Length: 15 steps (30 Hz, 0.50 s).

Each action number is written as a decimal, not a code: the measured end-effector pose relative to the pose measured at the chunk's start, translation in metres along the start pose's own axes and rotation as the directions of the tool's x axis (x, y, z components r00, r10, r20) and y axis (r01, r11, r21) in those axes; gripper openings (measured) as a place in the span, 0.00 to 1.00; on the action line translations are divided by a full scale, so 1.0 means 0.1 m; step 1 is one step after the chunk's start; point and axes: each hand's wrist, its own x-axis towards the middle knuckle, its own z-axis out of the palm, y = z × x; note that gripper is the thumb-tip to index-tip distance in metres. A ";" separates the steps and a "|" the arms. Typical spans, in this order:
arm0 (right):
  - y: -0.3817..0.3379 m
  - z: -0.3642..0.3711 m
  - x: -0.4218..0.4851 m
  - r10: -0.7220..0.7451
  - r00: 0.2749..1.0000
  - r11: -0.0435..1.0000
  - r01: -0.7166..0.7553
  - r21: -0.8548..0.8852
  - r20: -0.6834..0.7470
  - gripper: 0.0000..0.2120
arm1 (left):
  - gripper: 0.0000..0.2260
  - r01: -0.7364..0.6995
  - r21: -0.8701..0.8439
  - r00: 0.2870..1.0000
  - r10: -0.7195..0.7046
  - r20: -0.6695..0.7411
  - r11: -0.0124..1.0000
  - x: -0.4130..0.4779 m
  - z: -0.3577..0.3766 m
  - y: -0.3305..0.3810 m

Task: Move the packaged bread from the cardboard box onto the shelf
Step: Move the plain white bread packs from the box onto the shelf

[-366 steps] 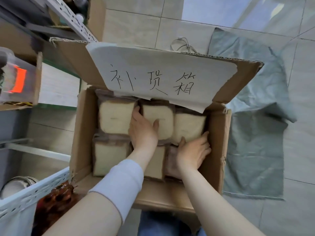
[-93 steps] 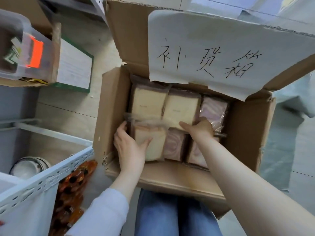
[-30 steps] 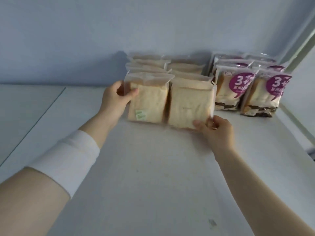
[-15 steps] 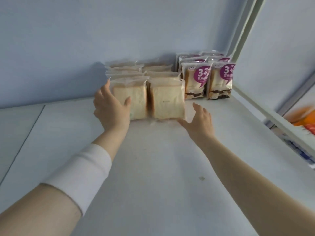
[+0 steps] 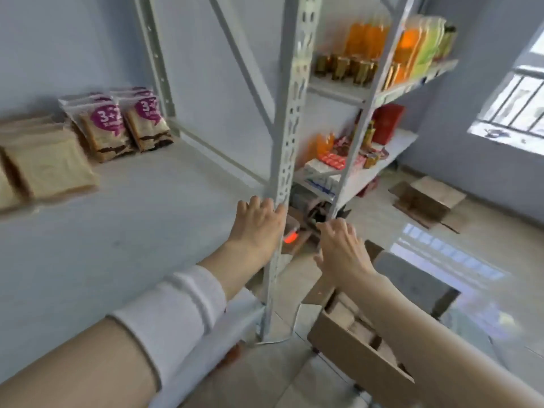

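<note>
Clear-wrapped bread packs (image 5: 50,166) stand in rows at the far left of the white shelf (image 5: 132,225), beside bread bags with purple labels (image 5: 117,128). My left hand (image 5: 259,225) hovers empty over the shelf's right edge, fingers apart, next to the perforated post (image 5: 290,136). Past the post, my right hand (image 5: 341,245) is also empty with spread fingers, above the floor. The cardboard box (image 5: 353,346) sits low on the floor under my right forearm, with more bread packs (image 5: 344,313) visible inside.
A second shelving unit (image 5: 382,92) to the right holds orange bottles, cans, snack bags and red boxes. Flattened cardboard (image 5: 426,198) lies on the tiled floor further back. A window (image 5: 512,113) is at the far right.
Both hands have let go of the bread packs and pulled back to the right, away from the rows. The view has swung right and down, bringing the box into sight.
</note>
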 end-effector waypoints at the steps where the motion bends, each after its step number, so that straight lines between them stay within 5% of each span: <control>1: 0.40 0.05 -0.14 0.058 0.998 0.998 -0.058 -0.029 0.031 0.24 | 0.16 -0.037 -0.010 0.999 0.037 0.034 0.999 0.06 0.08 0.37; 7: 2.37 0.60 -0.94 0.460 0.870 0.888 -0.446 -0.113 0.179 0.19 | 0.16 -0.216 -0.063 0.921 0.225 0.318 0.974 0.37 0.92 2.17; 15: 3.59 1.73 -0.78 0.578 0.730 0.813 -0.553 -0.180 0.364 0.17 | 0.20 -0.261 -0.169 0.787 0.311 0.532 0.950 1.24 2.37 3.20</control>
